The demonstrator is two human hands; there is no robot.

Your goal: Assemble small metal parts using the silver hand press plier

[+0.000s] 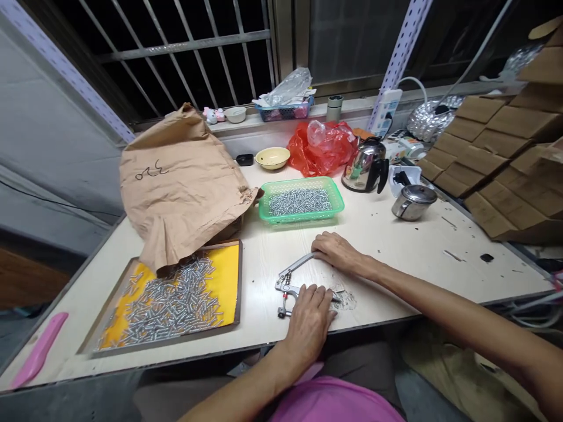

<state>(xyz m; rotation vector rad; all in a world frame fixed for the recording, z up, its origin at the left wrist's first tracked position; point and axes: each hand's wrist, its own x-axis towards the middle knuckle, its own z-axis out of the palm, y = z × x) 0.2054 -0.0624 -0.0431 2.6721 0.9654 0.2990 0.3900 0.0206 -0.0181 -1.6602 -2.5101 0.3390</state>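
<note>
A small metal hand press tool (288, 282) lies on the pale table (396, 234) in front of me. My left hand (310, 316) rests palm down over its lower arm, fingers curled on it. My right hand (336, 251) lies over the end of its upper lever handle, fingers bent on it. To the left, a shallow tray with a yellow bottom (226, 266) holds several small silver metal pins (171, 302). Behind the tool stands a green plastic basket (301, 201) with more of the same pins in it.
A crumpled brown paper sack (180, 181) overhangs the tray's far end. At the back are a yellow bowl (272, 157), a red plastic bag (321, 149), a steel kettle (366, 166) and a small steel pot (413, 201). Cardboard boxes (505, 158) are stacked at right. A pink strip (39, 350) lies at the left edge.
</note>
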